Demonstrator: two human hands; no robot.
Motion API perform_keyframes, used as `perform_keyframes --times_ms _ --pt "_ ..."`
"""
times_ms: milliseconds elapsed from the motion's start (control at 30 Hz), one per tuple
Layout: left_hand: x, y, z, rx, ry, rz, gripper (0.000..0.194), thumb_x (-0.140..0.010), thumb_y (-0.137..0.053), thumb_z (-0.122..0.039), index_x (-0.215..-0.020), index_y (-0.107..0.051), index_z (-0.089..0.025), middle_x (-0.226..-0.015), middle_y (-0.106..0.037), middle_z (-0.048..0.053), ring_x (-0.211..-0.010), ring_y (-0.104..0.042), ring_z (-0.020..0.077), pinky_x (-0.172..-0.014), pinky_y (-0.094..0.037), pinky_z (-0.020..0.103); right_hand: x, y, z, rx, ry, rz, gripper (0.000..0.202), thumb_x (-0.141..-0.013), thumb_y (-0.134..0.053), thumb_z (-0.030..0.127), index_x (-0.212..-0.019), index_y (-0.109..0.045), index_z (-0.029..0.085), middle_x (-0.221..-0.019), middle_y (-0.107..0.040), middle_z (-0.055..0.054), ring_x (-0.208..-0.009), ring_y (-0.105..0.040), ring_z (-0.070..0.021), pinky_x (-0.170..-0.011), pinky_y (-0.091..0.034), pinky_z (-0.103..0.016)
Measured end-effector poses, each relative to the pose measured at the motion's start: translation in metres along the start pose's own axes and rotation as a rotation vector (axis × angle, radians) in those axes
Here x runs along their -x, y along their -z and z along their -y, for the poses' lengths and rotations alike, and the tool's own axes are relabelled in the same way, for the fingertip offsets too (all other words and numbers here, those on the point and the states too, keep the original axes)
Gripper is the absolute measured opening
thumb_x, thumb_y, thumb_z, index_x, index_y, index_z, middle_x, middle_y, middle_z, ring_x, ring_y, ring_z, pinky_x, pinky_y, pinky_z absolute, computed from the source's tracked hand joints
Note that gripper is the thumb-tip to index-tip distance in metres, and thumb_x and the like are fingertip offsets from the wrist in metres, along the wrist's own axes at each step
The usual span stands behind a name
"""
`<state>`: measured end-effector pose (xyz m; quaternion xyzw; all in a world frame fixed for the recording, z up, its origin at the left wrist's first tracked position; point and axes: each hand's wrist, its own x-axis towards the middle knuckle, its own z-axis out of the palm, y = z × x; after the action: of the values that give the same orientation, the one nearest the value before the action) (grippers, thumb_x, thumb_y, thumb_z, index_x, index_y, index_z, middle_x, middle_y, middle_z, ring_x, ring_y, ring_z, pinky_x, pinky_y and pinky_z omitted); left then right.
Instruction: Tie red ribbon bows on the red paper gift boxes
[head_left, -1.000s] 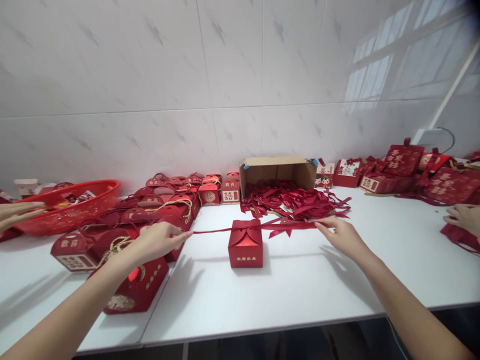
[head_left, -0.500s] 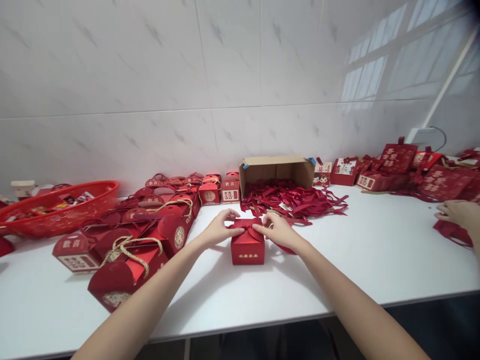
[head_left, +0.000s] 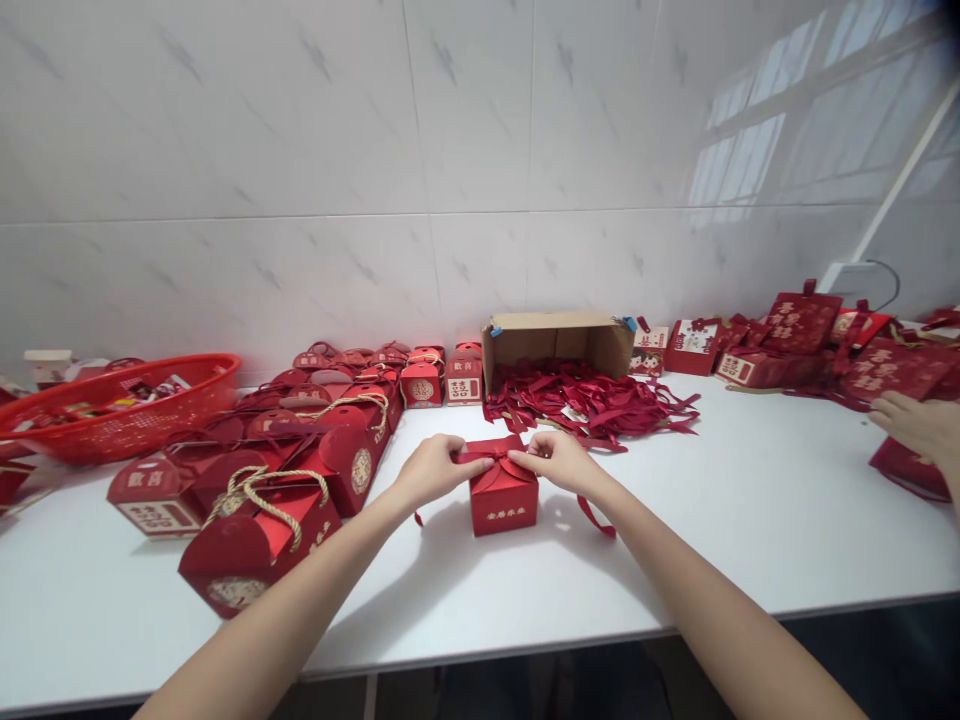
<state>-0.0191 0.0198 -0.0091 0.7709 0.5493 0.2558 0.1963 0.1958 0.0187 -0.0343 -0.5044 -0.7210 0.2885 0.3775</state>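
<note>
A small red gift box (head_left: 504,506) with gold lettering on its front stands upright on the white table in front of me. Dark red ribbon (head_left: 495,450) crosses its top and gathers at the middle. My left hand (head_left: 437,468) pinches the ribbon at the left of the lid, thumb pointing to the centre. On the other side my right hand (head_left: 559,462) pinches the ribbon too, thumb near the gathered middle. Loose ribbon ends hang out past both hands, the right one curling down to the table.
Rows of red gift boxes (head_left: 259,540) fill the left, beside a red plastic basket (head_left: 120,430) of wrapped sweets. An open cardboard box (head_left: 559,322) spills dark red ribbons (head_left: 600,405) behind. Red bags and boxes (head_left: 802,325) stand at right, near another person's hand (head_left: 915,430).
Both my hands have drawn the ribbon a little outward, and a loose end now shows below my left hand. The other person's hand at right has shifted slightly over a red bag.
</note>
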Motion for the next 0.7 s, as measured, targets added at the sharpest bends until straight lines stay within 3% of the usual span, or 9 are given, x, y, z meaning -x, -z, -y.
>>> perform_keyframes --times_ms 133,300,433,700 --pt "0.000 -0.002 -0.005 0.216 -0.001 0.047 0.051 -0.066 -0.057 -0.060 -0.053 -0.031 -0.019 -0.052 -0.028 -0.005 -0.049 -0.026 0.0091 -0.048 -0.016 0.024 0.000 0.000 0.000 -0.010 0.028 -0.005 0.043 -0.071 -0.057 0.053 -0.051 -0.040 0.019 -0.050 -0.039 0.005 -0.051 -0.036 -0.0100 -0.050 -0.026 -0.023" --pt "0.000 0.000 -0.005 0.464 0.081 0.135 0.050 -0.069 -0.052 -0.062 -0.055 -0.034 -0.019 -0.051 -0.030 -0.006 -0.047 -0.022 0.0077 -0.046 -0.014 0.024 0.004 0.006 0.000 -0.068 0.016 0.076 0.042 -0.075 -0.053 0.055 -0.055 -0.049 0.017 -0.051 -0.047 0.003 -0.050 -0.040 -0.0098 -0.049 -0.029 -0.023" --pt "-0.004 0.002 -0.001 0.524 0.101 0.247 0.050 -0.063 -0.061 -0.060 -0.055 -0.035 -0.018 -0.049 -0.030 -0.007 -0.045 -0.023 0.0066 -0.045 -0.012 0.023 0.008 0.016 0.001 -0.241 -0.019 0.213 0.040 -0.073 -0.057 0.054 -0.059 -0.051 0.017 -0.051 -0.050 0.003 -0.049 -0.041 -0.0086 -0.049 -0.029 -0.022" --pt "-0.009 0.013 0.003 0.533 0.055 0.333 0.045 -0.068 -0.063 -0.047 -0.053 -0.033 -0.018 -0.048 -0.031 -0.007 -0.046 -0.020 0.0062 -0.046 -0.012 0.023 0.021 0.026 -0.006 -0.328 -0.045 0.195 0.035 -0.072 -0.064 0.045 -0.056 -0.053 0.016 -0.049 -0.050 0.003 -0.047 -0.039 -0.0078 -0.047 -0.026 -0.022"
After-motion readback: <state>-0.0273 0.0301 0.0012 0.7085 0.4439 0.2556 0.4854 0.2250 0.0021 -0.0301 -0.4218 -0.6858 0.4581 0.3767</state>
